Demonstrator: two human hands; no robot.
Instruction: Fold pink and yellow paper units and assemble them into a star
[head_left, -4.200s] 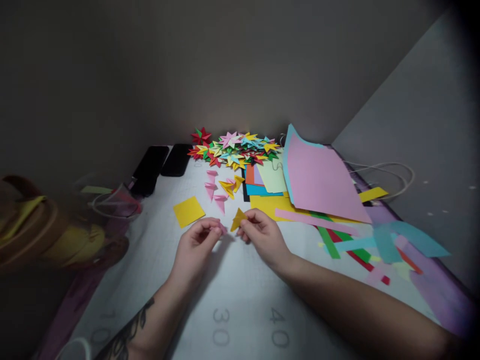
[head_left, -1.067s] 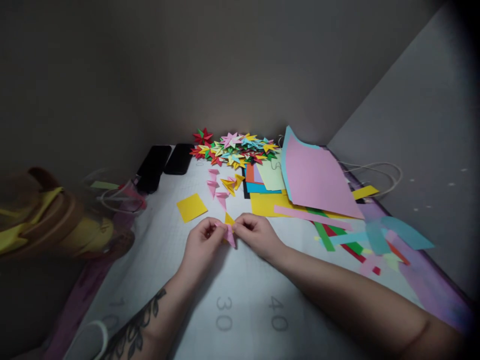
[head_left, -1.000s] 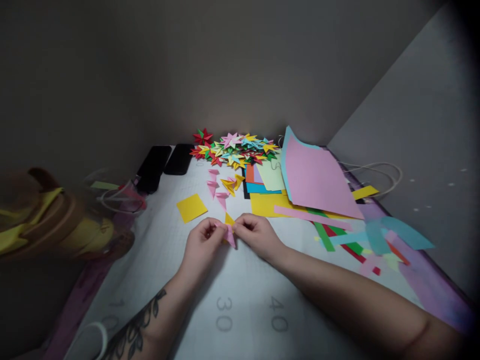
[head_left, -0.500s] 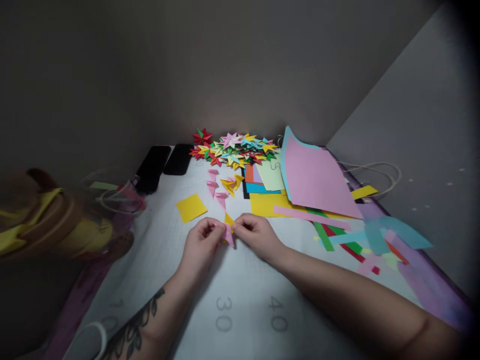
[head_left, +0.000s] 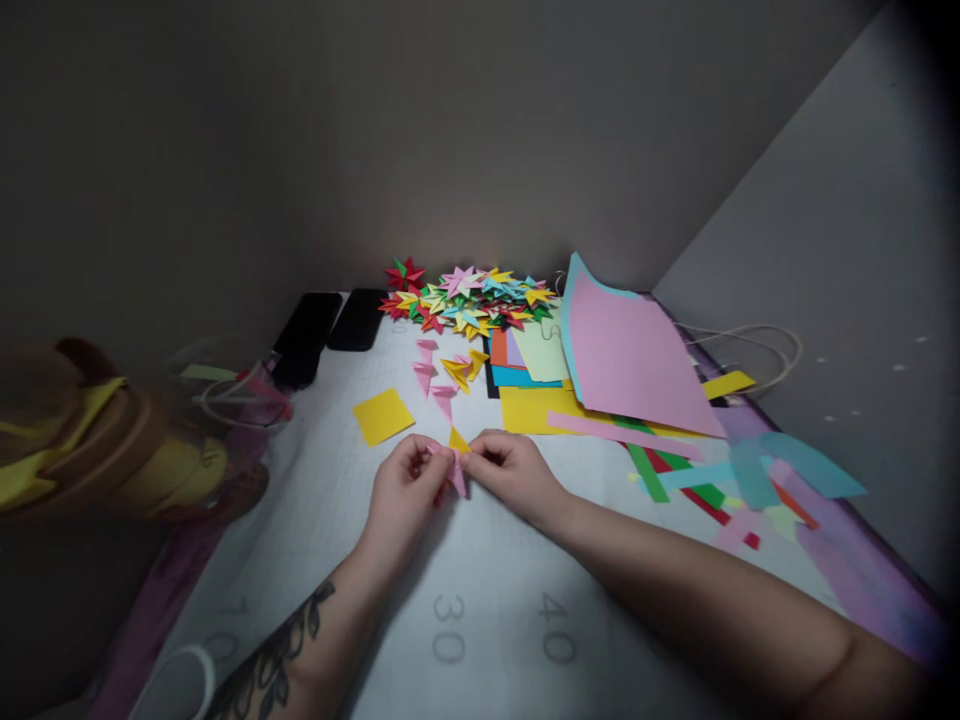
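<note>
Between my two hands, above the white gridded mat (head_left: 420,560), is a small folded paper piece (head_left: 459,478) in pink and yellow. My left hand (head_left: 409,485) pinches its pink side with thumb and fingers. The thumb and fingertips of my right hand (head_left: 514,470) press on the yellow side. My fingers hide part of the folds. Just beyond lie several folded pink paper units (head_left: 424,372) and folded yellow units (head_left: 459,370). A flat yellow paper square (head_left: 383,416) lies beyond my left hand.
Many-coloured folded paper stars (head_left: 465,300) are heaped at the back. Right of them stand pink sheets (head_left: 637,350) over other coloured paper, with cut scraps (head_left: 697,485) nearer. Two dark phones (head_left: 358,320) lie back left. A brown pot-like container (head_left: 135,440) stands at the left edge.
My right fingertips have shifted slightly left, closer to my left thumb on the folded piece. The other things have not moved.
</note>
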